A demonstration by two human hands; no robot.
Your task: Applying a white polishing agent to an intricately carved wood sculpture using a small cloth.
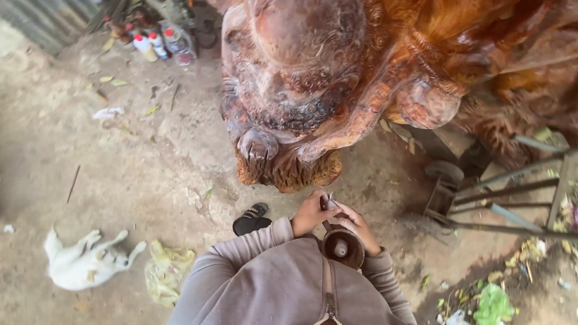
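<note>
Grey-brown hooded top with a zip down its middle fills the bottom edge, its sleeves (253,244) running up to both hands; just above the zip, pressed close to the chest, sits a round dark cup-shaped tool head (342,247) with a pale nub at its centre (what kind of tool it is cannot be told). The right hand (359,227) is curled around the cup's upper rim, fingers closed on it; the left hand (311,213) is closed too, pinching a thin pale rod-like piece (330,203) that stands up from the tool between the two hands — the hands touch each other there. Just left of the left hand, a dark sandal (251,219) rests on the dirt floor (120,162); further left and lower lies a white dog (84,260) stretched on its side, with a crumpled yellowish bag (166,271) beside it. Right of the right hand stands a metal trolley frame (500,198) with a small wheel. Beyond the hands rises a big reddish carved wood sculpture (325,90) — glossy, knotted, its base close above the fingertips; far off to the upper left, small bottles with red caps (150,45) stand by a corrugated wall.
</note>
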